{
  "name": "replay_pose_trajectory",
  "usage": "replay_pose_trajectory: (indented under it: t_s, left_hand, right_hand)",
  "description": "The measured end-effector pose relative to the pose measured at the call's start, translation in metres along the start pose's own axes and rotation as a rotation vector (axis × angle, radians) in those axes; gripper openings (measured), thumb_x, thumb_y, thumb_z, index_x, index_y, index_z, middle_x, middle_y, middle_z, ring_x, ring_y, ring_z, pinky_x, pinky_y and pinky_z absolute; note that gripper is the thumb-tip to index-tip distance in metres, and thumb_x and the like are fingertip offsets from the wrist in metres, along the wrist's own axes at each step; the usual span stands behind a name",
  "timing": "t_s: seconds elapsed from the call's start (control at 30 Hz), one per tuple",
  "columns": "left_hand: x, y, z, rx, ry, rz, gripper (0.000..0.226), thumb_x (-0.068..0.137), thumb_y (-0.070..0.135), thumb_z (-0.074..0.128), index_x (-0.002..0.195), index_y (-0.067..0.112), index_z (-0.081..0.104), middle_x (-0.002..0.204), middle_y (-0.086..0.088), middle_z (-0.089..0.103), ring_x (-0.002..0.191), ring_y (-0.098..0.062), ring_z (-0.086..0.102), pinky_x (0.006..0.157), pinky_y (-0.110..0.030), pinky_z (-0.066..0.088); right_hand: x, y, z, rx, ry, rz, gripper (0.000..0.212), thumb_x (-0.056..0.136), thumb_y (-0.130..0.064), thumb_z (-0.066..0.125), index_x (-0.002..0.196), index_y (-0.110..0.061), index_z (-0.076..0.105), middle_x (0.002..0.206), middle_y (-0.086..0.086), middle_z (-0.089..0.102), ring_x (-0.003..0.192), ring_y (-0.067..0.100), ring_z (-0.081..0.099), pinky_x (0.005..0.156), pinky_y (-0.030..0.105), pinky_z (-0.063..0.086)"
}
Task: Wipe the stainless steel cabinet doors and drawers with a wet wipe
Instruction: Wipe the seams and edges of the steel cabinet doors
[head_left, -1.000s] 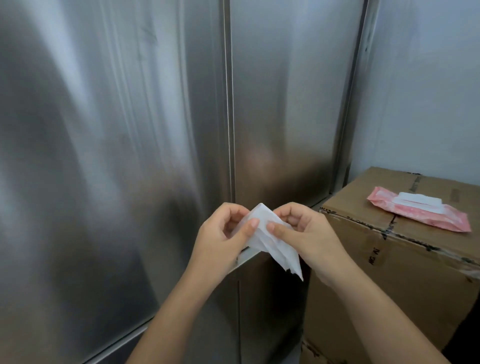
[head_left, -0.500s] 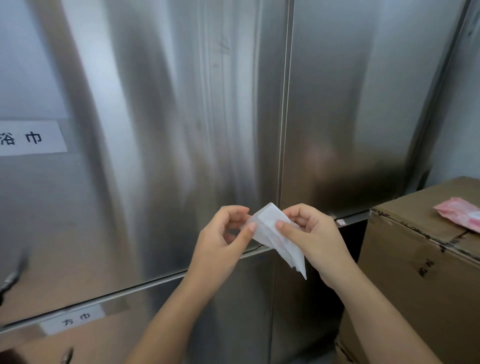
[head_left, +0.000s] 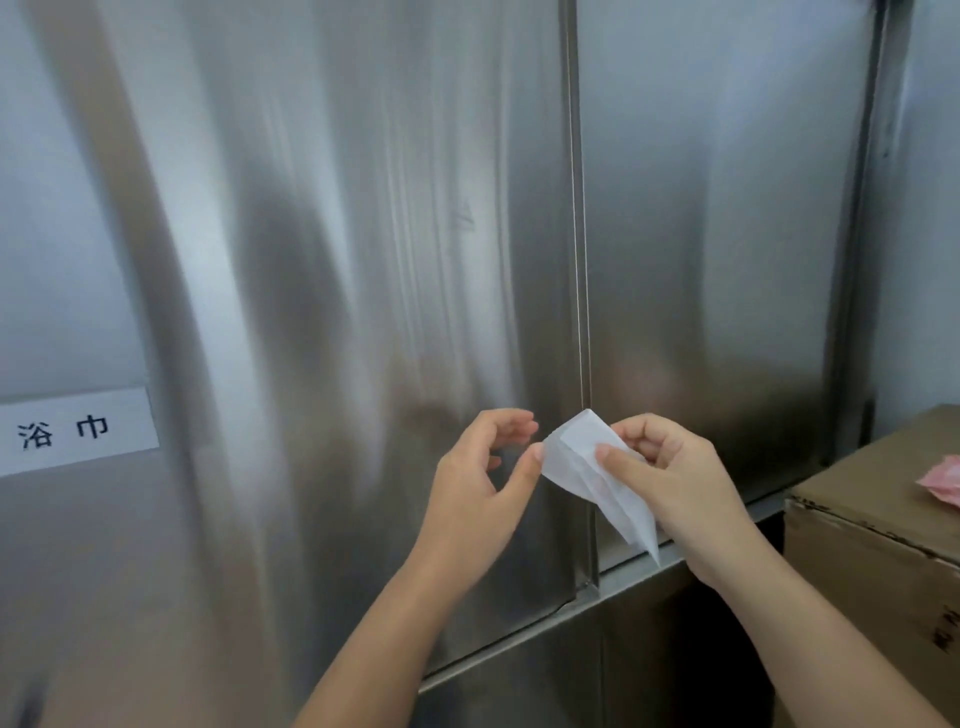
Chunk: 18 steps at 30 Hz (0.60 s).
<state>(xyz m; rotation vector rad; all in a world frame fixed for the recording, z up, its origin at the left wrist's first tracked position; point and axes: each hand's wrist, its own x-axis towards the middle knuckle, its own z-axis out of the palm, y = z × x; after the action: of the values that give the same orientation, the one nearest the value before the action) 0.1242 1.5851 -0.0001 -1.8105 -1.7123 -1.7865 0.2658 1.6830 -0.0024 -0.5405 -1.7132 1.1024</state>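
A folded white wet wipe (head_left: 576, 460) hangs in front of the seam between two tall stainless steel cabinet doors, the left door (head_left: 363, 249) and the right door (head_left: 727, 234). My right hand (head_left: 675, 483) pinches the wipe's upper part between thumb and fingers. My left hand (head_left: 478, 493) is just left of it, fingers loosely curled and spread away from the wipe, with only the thumb tip touching the wipe's left edge. Both hands are held a little away from the steel.
A white label (head_left: 78, 431) with printed characters is stuck on the left door. A horizontal rail (head_left: 519, 644) runs under the doors, with lower steel panels beneath. A cardboard box (head_left: 872, 519) stands at the right with a pink wipe pack (head_left: 943, 480) on top.
The view swung left, bringing the label in and pushing the box to the edge. My left fingers have let go of the wipe; the right hand still pinches it.
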Motion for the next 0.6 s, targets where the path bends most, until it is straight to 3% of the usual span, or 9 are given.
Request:
replay_pose_trajectory:
  t_s: [0.13, 0.33, 0.6]
  left_hand:
    - [0.028, -0.007, 0.003, 0.118, -0.007, 0.113, 0.021, 0.085, 0.032, 0.053, 0.103, 0.043, 0.05, 0.107, 0.021, 0.06, 0.104, 0.006, 0.054, 0.089, -0.008, 0.039]
    - [0.071, -0.003, 0.022, 0.221, 0.02, 0.231, 0.026, 0.086, 0.028, 0.051, 0.112, 0.028, 0.054, 0.109, 0.023, 0.055, 0.106, 0.008, 0.049, 0.089, -0.003, 0.032]
    - [0.144, 0.002, 0.051, 0.532, 0.192, 0.446, 0.028, 0.082, 0.015, 0.053, 0.109, 0.006, 0.059, 0.116, -0.003, 0.059, 0.112, -0.011, 0.048, 0.097, -0.021, 0.034]
  right_hand:
    - [0.022, -0.004, -0.001, -0.008, 0.038, -0.052, 0.009, 0.083, -0.015, 0.067, 0.079, -0.021, 0.061, 0.072, -0.009, 0.066, 0.071, 0.005, 0.064, 0.053, 0.017, 0.053]
    - [0.064, -0.013, -0.013, -0.009, 0.072, -0.101, 0.006, 0.083, -0.014, 0.066, 0.081, -0.019, 0.062, 0.081, 0.0, 0.066, 0.077, 0.016, 0.064, 0.065, 0.033, 0.056]
    - [0.15, -0.014, -0.04, 0.037, 0.045, -0.202, 0.007, 0.083, -0.012, 0.063, 0.078, -0.018, 0.063, 0.078, 0.0, 0.067, 0.077, 0.019, 0.064, 0.066, 0.038, 0.054]
